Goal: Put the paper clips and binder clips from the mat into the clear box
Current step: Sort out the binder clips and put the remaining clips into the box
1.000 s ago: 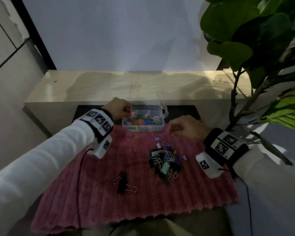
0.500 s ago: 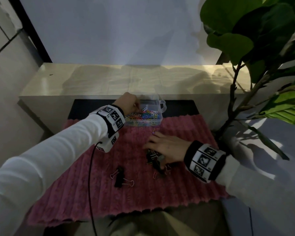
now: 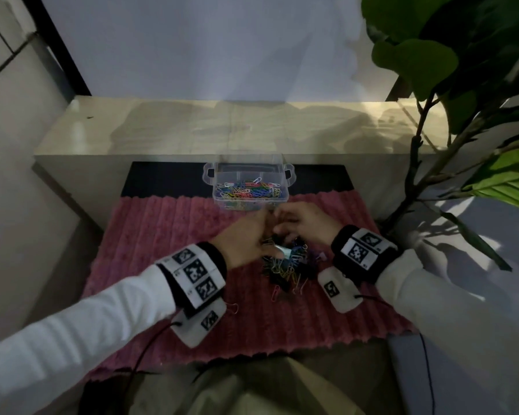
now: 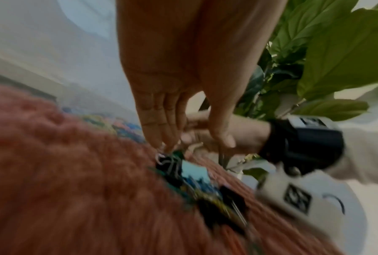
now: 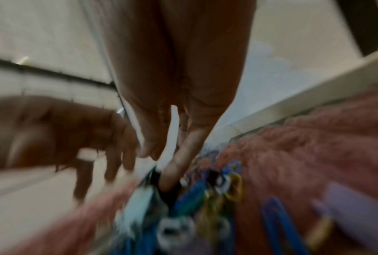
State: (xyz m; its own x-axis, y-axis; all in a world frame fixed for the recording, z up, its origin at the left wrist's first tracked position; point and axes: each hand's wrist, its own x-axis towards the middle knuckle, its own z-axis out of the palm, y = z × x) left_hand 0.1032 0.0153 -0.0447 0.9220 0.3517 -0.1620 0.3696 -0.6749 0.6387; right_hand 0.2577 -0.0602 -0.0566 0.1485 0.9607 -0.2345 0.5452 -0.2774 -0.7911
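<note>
A clear box (image 3: pixel 250 187) with several coloured paper clips inside stands at the far edge of the pink ribbed mat (image 3: pixel 168 250). A heap of paper clips and black binder clips (image 3: pixel 285 266) lies mid-mat, seen blurred in the left wrist view (image 4: pixel 196 182) and the right wrist view (image 5: pixel 196 198). My left hand (image 3: pixel 246 238) reaches down with straight fingers (image 4: pixel 161 134) touching the heap's far end, thumb apart. My right hand (image 3: pixel 306 223) meets it from the right, one finger (image 5: pixel 179 165) dug into the clips; its grip is blurred. A pink paper clip (image 3: pixel 275 293) lies loose.
A large-leaved plant (image 3: pixel 462 85) rises at the right, its stem close to the mat's right edge. A pale low ledge (image 3: pixel 222 124) runs behind the box. Another paper clip (image 3: pixel 232 308) lies by my left wrist. Cables trail from both wrist cameras.
My left hand has come away from the box and moved down to the heap. My right hand has lifted from lying flat on the heap and now meets the left at its far end.
</note>
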